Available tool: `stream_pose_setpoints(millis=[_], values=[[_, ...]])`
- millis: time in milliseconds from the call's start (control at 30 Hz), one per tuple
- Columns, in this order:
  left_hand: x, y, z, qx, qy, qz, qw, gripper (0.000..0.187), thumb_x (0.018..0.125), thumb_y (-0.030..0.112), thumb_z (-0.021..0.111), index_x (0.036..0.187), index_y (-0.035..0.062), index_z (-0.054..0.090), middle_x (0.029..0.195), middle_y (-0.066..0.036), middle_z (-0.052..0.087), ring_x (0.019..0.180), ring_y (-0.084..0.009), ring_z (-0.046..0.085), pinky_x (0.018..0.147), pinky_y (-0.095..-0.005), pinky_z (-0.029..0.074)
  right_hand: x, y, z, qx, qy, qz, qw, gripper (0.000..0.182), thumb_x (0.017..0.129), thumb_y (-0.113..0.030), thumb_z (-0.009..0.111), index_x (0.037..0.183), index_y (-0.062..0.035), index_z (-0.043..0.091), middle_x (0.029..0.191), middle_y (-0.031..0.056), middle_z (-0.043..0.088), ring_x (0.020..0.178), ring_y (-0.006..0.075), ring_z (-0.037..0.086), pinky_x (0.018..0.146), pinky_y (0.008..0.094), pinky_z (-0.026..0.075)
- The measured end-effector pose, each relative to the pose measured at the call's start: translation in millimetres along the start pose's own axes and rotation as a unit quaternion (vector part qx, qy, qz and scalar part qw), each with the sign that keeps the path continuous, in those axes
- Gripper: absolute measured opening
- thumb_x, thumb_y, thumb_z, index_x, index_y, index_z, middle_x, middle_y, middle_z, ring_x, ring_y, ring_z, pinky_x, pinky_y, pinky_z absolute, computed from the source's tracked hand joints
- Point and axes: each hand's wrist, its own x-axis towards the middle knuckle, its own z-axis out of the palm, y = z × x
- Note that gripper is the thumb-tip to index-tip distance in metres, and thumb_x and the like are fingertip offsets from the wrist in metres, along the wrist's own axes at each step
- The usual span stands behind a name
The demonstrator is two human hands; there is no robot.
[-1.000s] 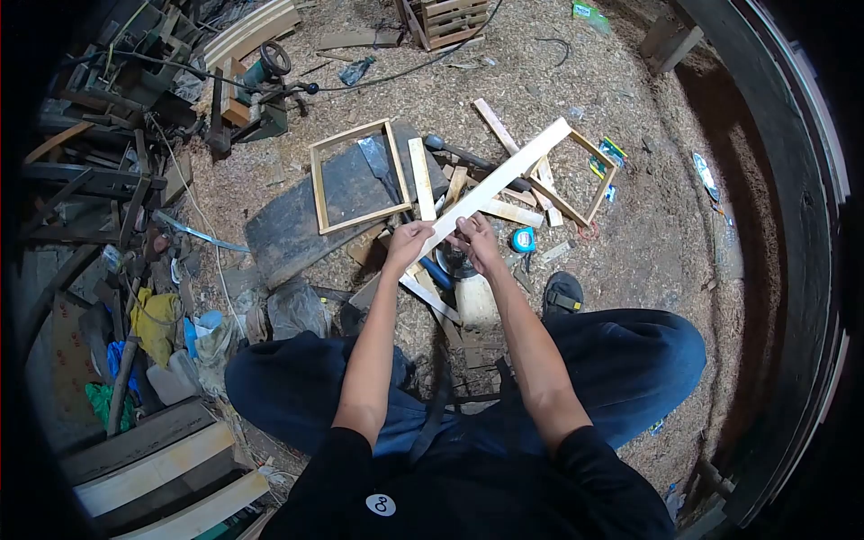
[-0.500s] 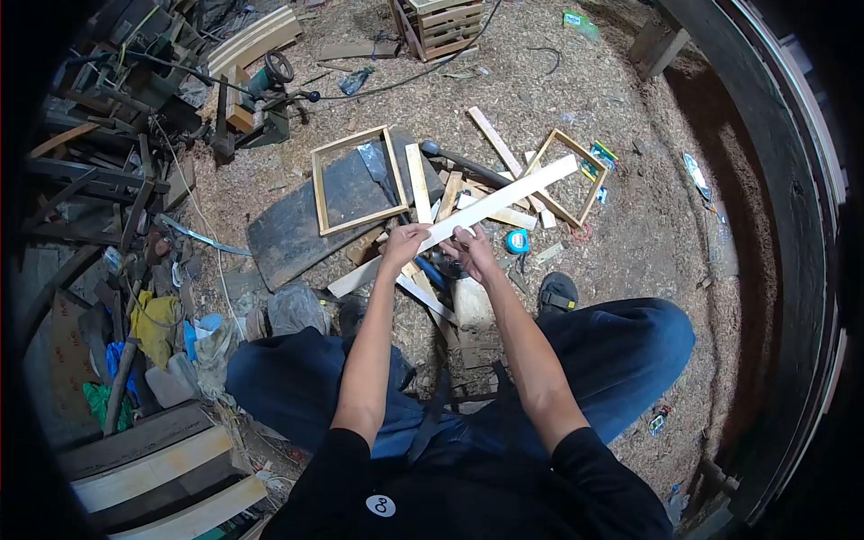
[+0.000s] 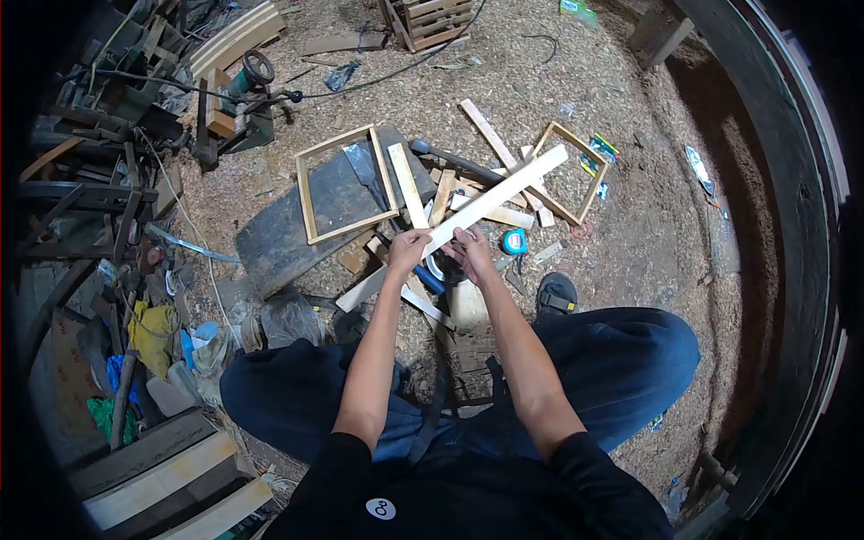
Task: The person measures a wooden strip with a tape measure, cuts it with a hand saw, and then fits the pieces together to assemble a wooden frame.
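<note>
Pale wood strip (image 3: pixel 504 195), one: slanting before you, above scattered wood pieces (image 3: pixel 508 216). Your left hand (image 3: pixel 409 250): thumb and fingers closed on it. Your right hand (image 3: pixel 474 256): pinching it alongside, other fingers loosely curled. Turquoise tape measure (image 3: pixel 514 241): near your right hand.

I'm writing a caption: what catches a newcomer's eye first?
A pale wooden slat slants across the centre, left hand gripping it, right hand against it. Then two thin wooden frames: one left, partly over a dark board, one right. A turquoise tape measure lies beside the right hand.
</note>
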Motion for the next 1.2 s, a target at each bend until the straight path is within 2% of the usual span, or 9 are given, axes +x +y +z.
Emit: stream_pose_setpoints(millis=[200, 400, 500, 567, 667, 767, 967, 1100, 1200], values=[[-7.8, 8.6, 0.7, 0.007, -0.007, -0.024, 1.000, 0.027, 0.086, 0.012, 0.059, 0.109, 0.0000, 0.066, 0.093, -0.005, 0.067, 0.081, -0.0102, 0.061, 0.073, -0.0224, 0.046, -11.4, -6.1, 2.0, -0.006, 0.004, -0.015, 1.000, 0.028, 0.091, -0.010, 0.055, 0.118, -0.0040, 0.047, 0.100, 0.0132, 0.060, 0.083, 0.0216, 0.063, 0.079, 0.0350, 0.057], [-4.2, 31.8, 17.9, -0.040, 0.006, -0.007, 0.999, 0.028, 0.084, 0.011, 0.060, 0.108, -0.0021, 0.065, 0.091, -0.007, 0.067, 0.078, -0.0116, 0.062, 0.070, -0.0232, 0.048, -6.0, -22.9, 6.1, 0.008, -0.003, -0.084, 0.996, 0.026, 0.091, -0.016, 0.058, 0.113, -0.0067, 0.048, 0.100, 0.0091, 0.061, 0.081, 0.0179, 0.063, 0.073, 0.0313, 0.056], [18.7, 53.9, 29.5, 0.010, 0.007, 0.003, 1.000, 0.026, 0.084, 0.010, 0.059, 0.106, -0.0018, 0.066, 0.090, -0.006, 0.067, 0.077, -0.0108, 0.062, 0.068, -0.0232, 0.048, 2.8, -46.0, 13.2, 0.010, 0.033, -0.108, 0.993, 0.027, 0.092, -0.017, 0.056, 0.115, -0.0069, 0.047, 0.098, 0.0080, 0.060, 0.082, 0.0182, 0.063, 0.071, 0.0327, 0.056], [29.1, 74.8, 37.6, -0.023, -0.027, 0.017, 0.999, 0.024, 0.084, 0.009, 0.058, 0.105, -0.0013, 0.067, 0.089, -0.005, 0.067, 0.075, -0.0102, 0.062, 0.068, -0.0222, 0.048, -2.5, -74.4, 19.4, 0.008, 0.052, -0.103, 0.993, 0.027, 0.092, -0.016, 0.055, 0.116, -0.0065, 0.047, 0.101, 0.0100, 0.060, 0.085, 0.0207, 0.063, 0.070, 0.0342, 0.057], [12.5, 137.7, 51.3, -0.022, -0.063, 0.010, 0.998, 0.026, 0.084, 0.009, 0.059, 0.107, -0.0009, 0.066, 0.088, -0.005, 0.067, 0.075, -0.0109, 0.062, 0.067, -0.0225, 0.048, -23.1, -126.6, 34.8, -0.011, 0.083, -0.109, 0.990, 0.022, 0.092, -0.016, 0.055, 0.111, -0.0060, 0.049, 0.101, 0.0101, 0.059, 0.086, 0.0218, 0.064, 0.069, 0.0356, 0.058], [-19.7, 210.6, 62.7, -0.024, -0.081, 0.013, 0.996, 0.026, 0.085, 0.010, 0.058, 0.107, -0.0004, 0.067, 0.093, -0.007, 0.067, 0.080, -0.0132, 0.063, 0.072, -0.0241, 0.049, -65.8, -189.0, 59.5, -0.019, 0.098, -0.120, 0.988, 0.019, 0.092, -0.016, 0.057, 0.107, -0.0056, 0.052, 0.096, 0.0081, 0.060, 0.081, 0.0199, 0.063, 0.066, 0.0348, 0.058], [-105.4, 360.2, 87.2, 0.001, -0.137, 0.004, 0.991, 0.025, 0.084, 0.008, 0.059, 0.106, 0.0004, 0.067, 0.092, -0.007, 0.068, 0.080, -0.0123, 0.062, 0.073, -0.0241, 0.049, -190.2, -311.5, 112.4, -0.001, 0.161, -0.127, 0.979, 0.025, 0.090, -0.018, 0.059, 0.110, -0.0046, 0.052, 0.096, 0.0070, 0.061, 0.084, 0.0190, 0.063, 0.066, 0.0328, 0.058], [-159.7, 452.2, 119.5, 0.062, -0.200, 0.016, 0.978, 0.026, 0.085, 0.008, 0.058, 0.107, -0.0004, 0.066, 0.095, -0.008, 0.068, 0.081, -0.0125, 0.063, 0.073, -0.0238, 0.049, -282.3, -392.4, 135.6, 0.033, 0.203, -0.144, 0.968, 0.024, 0.090, -0.017, 0.060, 0.109, -0.0051, 0.053, 0.092, 0.0068, 0.063, 0.079, 0.0179, 0.065, 0.061, 0.0310, 0.057], [-191.6, 503.2, 155.4, 0.072, -0.243, 0.012, 0.967, 0.025, 0.084, 0.009, 0.058, 0.106, -0.0006, 0.066, 0.090, -0.006, 0.068, 0.076, -0.0115, 0.062, 0.067, -0.0225, 0.049, -334.9, -436.6, 131.5, 0.056, 0.233, -0.169, 0.956, 0.023, 0.090, -0.016, 0.060, 0.108, -0.0042, 0.053, 0.089, 0.0067, 0.065, 0.075, 0.0170, 0.066, 0.058, 0.0289, 0.056]])
